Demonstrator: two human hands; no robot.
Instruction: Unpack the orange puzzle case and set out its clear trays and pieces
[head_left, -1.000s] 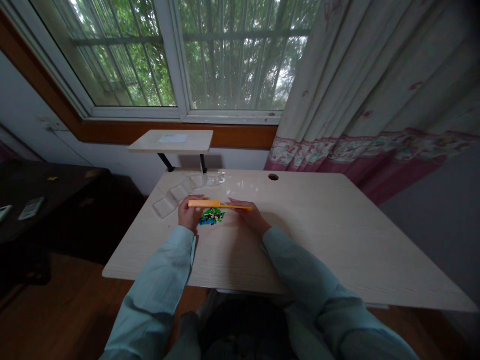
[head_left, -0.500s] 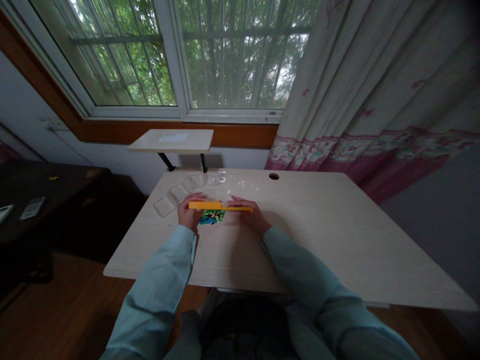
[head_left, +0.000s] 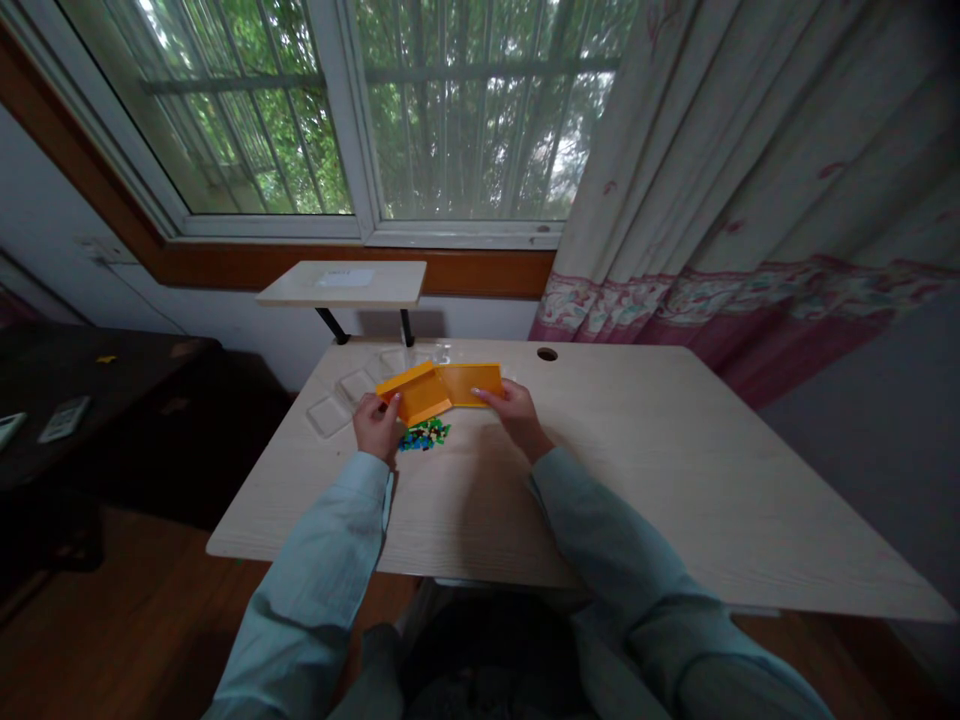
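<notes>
I hold an orange plastic box (head_left: 439, 387) above the pale wooden table (head_left: 637, 480), hinged open so both halves face me. My left hand (head_left: 377, 426) grips the left half near its front edge. My right hand (head_left: 512, 408) grips the right half at its near corner. A small heap of tiny coloured pieces (head_left: 424, 435), green, blue and yellow, lies on the table just below the box, between my hands.
Several clear shallow trays (head_left: 328, 413) lie in an arc at the table's back left. A round cable hole (head_left: 547, 354) sits behind the box. A small raised shelf (head_left: 343, 282) stands under the window. A curtain (head_left: 750, 200) hangs at right; a dark cabinet (head_left: 90, 400) stands left.
The orange box was held flat and edge-on over the pieces; now it is tipped up and spread open, both halves showing. My hands have moved slightly away from me.
</notes>
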